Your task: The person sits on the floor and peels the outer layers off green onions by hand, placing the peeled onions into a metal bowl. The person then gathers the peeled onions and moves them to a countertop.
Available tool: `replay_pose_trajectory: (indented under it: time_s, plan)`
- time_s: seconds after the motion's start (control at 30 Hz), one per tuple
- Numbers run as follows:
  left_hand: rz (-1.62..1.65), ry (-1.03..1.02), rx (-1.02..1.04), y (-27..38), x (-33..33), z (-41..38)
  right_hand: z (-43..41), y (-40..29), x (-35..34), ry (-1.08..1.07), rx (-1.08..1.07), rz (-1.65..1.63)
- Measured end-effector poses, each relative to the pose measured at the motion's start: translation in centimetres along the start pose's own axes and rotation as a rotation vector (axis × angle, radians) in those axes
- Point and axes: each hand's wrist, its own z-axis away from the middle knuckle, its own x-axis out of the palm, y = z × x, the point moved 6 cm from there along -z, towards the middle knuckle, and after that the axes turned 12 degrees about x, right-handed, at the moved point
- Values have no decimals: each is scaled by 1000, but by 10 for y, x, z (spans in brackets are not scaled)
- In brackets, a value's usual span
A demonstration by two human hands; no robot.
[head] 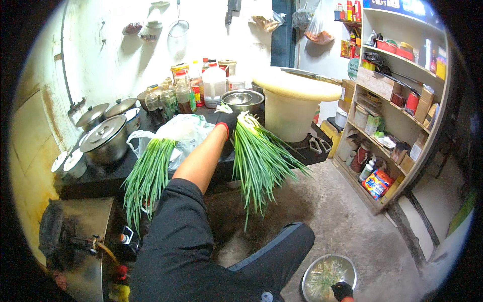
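My left hand [226, 120], in a black glove with a red cuff, reaches over the black table beside the white ends of a large bunch of green onions [254, 162]. A few white stalk ends [223, 108] show just past its fingers; whether it grips them is unclear. A second bunch of green onions [151, 173] hangs over the table edge to the left, by a translucent plastic bag [188, 130]. My right hand [342, 290], also black-gloved, is low at the rim of a metal basin [354, 271] on the floor, which holds loose onion trimmings [324, 277].
Metal bowls [258, 99], bottles [183, 96] and a plastic jug [214, 85] stand behind the onions. A lidded pot [107, 141] is at left, a large bucket [290, 117] and scissors [319, 144] at right. A shelf unit [402, 90] stands beyond; a stove [83, 241] is lower left.
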Motion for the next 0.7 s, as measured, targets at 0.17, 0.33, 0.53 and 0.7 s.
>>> replay_pose_trajectory:
  time_s: [0.17,0.33,0.53,0.7]
  plan:
    - [-316,-90,-45,-90,-35,9,9,-60,19,-103,33,-103]
    - [-195,-153,-182,-57,-26,29,8,-67,11,-54,-59,-38]
    - [366,-19,-380,14,5,58,3,-47,25,-10,-108,77]
    - [143,-17,-312,-97,27,13,0,-51,49,-69,-114,41]
